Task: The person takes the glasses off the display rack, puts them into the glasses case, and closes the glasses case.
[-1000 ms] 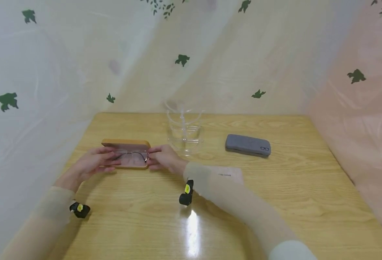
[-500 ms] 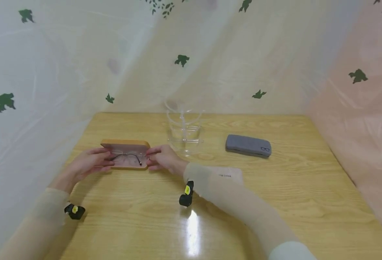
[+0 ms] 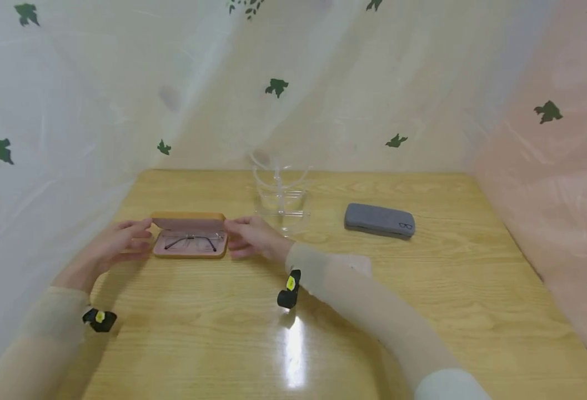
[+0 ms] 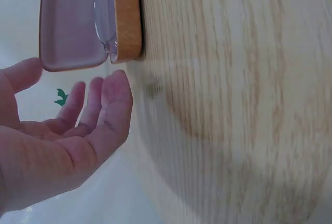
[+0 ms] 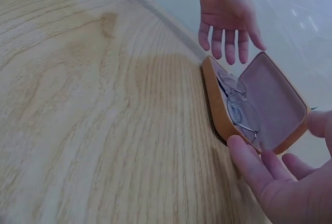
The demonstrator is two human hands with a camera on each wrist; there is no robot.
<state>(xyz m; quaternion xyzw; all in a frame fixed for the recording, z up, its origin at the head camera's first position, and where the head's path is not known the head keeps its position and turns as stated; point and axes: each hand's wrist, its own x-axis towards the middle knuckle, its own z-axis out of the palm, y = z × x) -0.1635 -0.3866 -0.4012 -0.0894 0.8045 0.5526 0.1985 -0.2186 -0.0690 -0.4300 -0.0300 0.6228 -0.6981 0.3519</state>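
Observation:
An orange-brown glasses case stands with its lid raised at the table's left, showing a pink lining. Thin-rimmed eyeglasses lie inside, temples folded. My left hand is at the case's left end; in the left wrist view its thumb meets the lid's corner, while the loosely bent fingers are below the case end. At the opposite end, my right hand has its thumb against the lid's edge. Its other fingers extend beside the case base, holding nothing.
A clear display stand rises behind my right hand. Farther right lies a grey glasses case, closed. A pale pink flat piece is partly covered by my right forearm. A patterned curtain hangs behind the wooden table.
My left hand has drawn back leftward from inside the case to its left end. The eyeglasses have settled lower in the case, and my right fingers have come away from them.

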